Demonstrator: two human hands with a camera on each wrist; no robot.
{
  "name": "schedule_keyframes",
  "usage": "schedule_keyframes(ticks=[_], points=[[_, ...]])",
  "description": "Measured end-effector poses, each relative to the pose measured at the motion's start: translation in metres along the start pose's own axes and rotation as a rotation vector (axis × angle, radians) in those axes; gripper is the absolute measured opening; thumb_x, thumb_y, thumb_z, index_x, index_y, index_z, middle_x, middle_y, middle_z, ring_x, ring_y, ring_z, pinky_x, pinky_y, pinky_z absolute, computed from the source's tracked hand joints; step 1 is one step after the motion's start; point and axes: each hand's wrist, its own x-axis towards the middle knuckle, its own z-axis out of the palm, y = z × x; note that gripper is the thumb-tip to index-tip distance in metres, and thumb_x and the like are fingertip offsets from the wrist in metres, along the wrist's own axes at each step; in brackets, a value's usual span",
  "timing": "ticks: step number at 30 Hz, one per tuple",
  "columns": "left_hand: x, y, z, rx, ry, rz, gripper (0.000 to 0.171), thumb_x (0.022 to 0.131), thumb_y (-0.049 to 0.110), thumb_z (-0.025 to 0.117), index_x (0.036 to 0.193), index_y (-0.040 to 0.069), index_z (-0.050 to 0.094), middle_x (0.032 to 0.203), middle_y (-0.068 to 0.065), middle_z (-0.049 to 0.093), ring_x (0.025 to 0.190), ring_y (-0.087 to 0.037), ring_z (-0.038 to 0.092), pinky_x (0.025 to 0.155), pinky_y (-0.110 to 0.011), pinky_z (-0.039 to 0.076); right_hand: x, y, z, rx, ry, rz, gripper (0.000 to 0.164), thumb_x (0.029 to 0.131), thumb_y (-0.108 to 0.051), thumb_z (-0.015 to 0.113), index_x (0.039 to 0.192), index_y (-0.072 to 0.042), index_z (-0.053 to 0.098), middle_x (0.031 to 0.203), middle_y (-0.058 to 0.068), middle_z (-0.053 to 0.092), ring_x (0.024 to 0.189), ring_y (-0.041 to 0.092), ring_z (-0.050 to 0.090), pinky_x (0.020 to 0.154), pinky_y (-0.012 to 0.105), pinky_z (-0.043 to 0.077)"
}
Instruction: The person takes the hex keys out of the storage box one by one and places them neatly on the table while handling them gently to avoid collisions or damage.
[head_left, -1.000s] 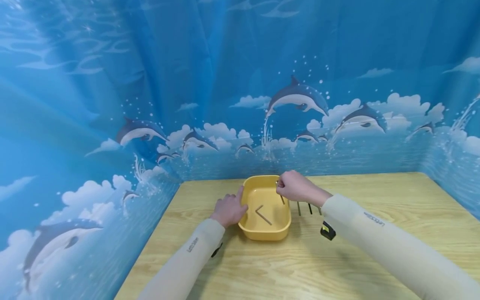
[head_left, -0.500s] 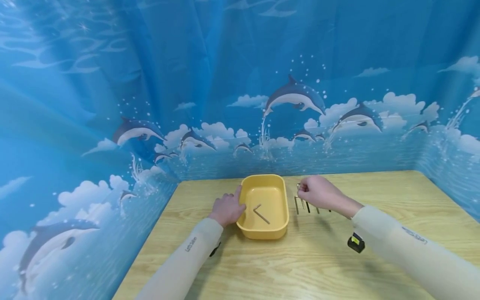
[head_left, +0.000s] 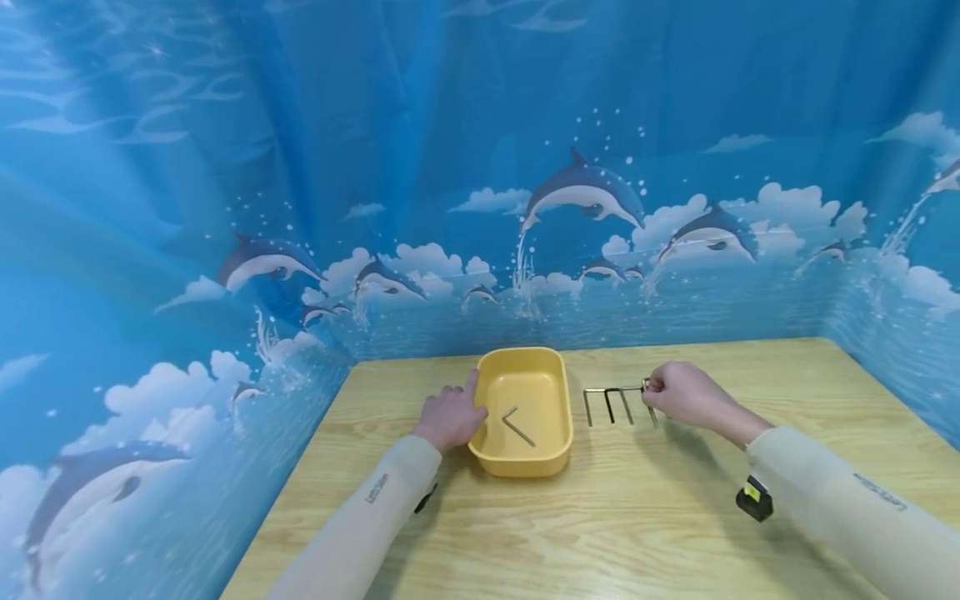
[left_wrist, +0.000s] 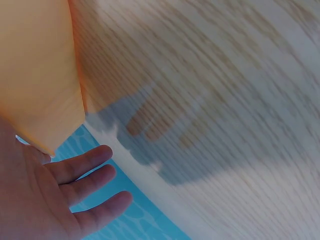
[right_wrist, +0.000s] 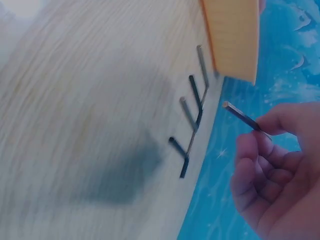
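My left hand pinches the left rim of a yellow plastic tray, its thumb over the edge; in the left wrist view its other three fingers extend loosely beside the wall. One hex key lies inside the tray. To the right of the tray, my right hand pinches another hex key between thumb and fingers, held above the right end of a row. That row is made of several L-shaped hex keys, some silvery and some dark, set side by side on the table with their long arms parallel.
The light wood-patterned table ends at a blue curtain printed with dolphins and clouds, which stands close behind the tray and row. Both wrists carry small black devices, the right one showing a yellow patch.
My right hand has moved right from over the tray to the far end of the row, carrying a hex key. The left hand stays at the tray's rim.
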Motion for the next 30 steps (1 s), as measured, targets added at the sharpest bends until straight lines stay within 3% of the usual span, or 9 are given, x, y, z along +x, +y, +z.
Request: schedule_keyframes(ticks=[4,18,30], points=[[0.001,0.000,0.001,0.011,-0.005,-0.011,0.072,0.101,0.044,0.044,0.163,0.018,0.017,0.138,-0.020,0.059,0.128,-0.038,0.054,0.099,-0.060,0.045,0.001,0.012,0.000,0.002,-0.012,0.029,0.041,0.094,-0.016,0.057,0.057,-0.020,0.039,0.052,-0.007,0.030,0.048,0.010,0.028,0.056,0.030,0.034],[0.004,0.003,0.003,0.011,-0.012,-0.006,0.072,0.102,0.046,0.043,0.163,0.020,0.016,0.138,-0.019,0.059,0.128,-0.037,0.054,0.100,-0.060,0.045,0.005,0.051,0.010,0.016,-0.102,0.168,0.044,0.094,-0.020,0.059,0.055,-0.020,0.040,0.049,-0.008,0.033,0.045,0.008,0.030,0.053,0.029,0.037],[0.002,0.001,0.003,0.010,-0.017,-0.016,0.071,0.103,0.046,0.042,0.164,0.021,0.014,0.140,-0.020,0.058,0.129,-0.038,0.053,0.101,-0.060,0.045,0.018,0.067,0.024,-0.028,-0.087,0.189,0.040,0.095,-0.020,0.055,0.055,-0.017,0.051,0.048,-0.006,0.038,0.043,0.010,0.038,0.051,0.029,0.040]])
